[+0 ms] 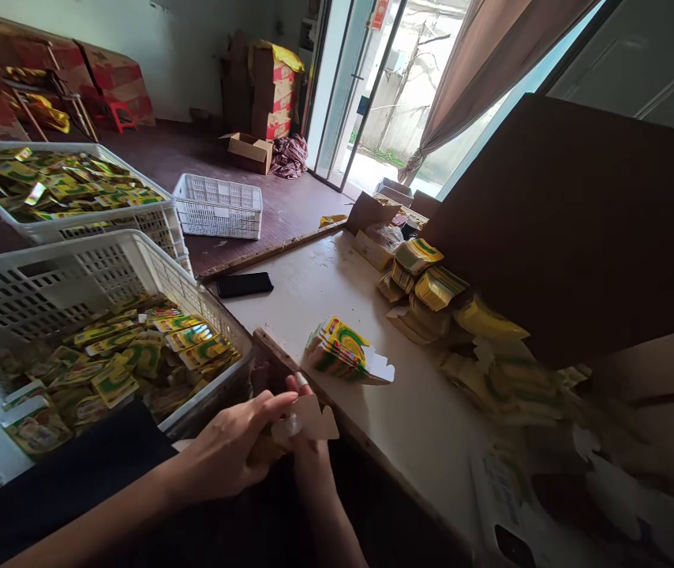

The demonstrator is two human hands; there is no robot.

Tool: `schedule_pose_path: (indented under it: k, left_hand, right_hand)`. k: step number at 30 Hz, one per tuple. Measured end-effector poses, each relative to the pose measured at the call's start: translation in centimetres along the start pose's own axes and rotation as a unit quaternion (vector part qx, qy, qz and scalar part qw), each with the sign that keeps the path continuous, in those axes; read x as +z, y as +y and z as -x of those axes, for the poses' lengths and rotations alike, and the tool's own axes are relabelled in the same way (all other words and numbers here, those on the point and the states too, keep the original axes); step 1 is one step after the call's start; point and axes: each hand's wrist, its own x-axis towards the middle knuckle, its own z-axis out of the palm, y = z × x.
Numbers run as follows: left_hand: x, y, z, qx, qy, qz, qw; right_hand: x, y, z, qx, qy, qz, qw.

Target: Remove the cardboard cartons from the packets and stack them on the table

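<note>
Just past the near table edge, my left hand [227, 446] and my right hand [315, 469] come together around a small paper box [320, 420]. Its pale end flaps stand open toward the right. My left fingers close over one side of the box while my right hand grips it from below. A small, shiny, clear item [293, 424] shows at the box's opening; I cannot tell what it is. One fingertip wears a white covering. On the table ahead lies a stack of flat yellow-green boxes [342, 347] with white flaps.
At left, a white plastic crate [153, 264] holds many filled yellow-green boxes; another full crate [168, 207] stands behind it. A black phone [245, 285] lies at the table's left edge. Bundled cartons [440, 288] line the right side. A white crate [219, 207] sits on the floor.
</note>
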Motion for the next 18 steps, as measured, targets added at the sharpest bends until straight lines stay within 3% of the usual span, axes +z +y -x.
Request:
schedule_pose_path:
  k: [3, 6, 10, 15, 18]
  left_hand:
    - [0.5, 0.2, 0.2, 0.043, 0.005, 0.024, 0.999]
    - [0.6, 0.5, 0.1, 0.036, 0.001, 0.031, 0.999]
    - [1.1, 0.0, 0.4, -0.014, -0.026, 0.033, 0.999]
    - [2.3, -1.5, 1.0, -0.049, 0.049, 0.025, 0.997]
    - [2.5, -1.9, 1.2, -0.063, 0.061, -0.014, 0.996]
  right_hand:
    - [0.4, -0.1, 0.2, 0.074, -0.040, -0.073, 0.994]
    - [0.3, -0.4, 0.3, 0.077, -0.047, -0.085, 0.992]
    - [0.0, -0.7, 0.7, -0.008, -0.067, -0.005, 0.998]
    - [-0.1, -0.4, 1.0, -0.148, -0.119, 0.187, 0.964]
    - [-0.8, 0.1, 0.6, -0.171, -0.087, 0.245, 0.950]
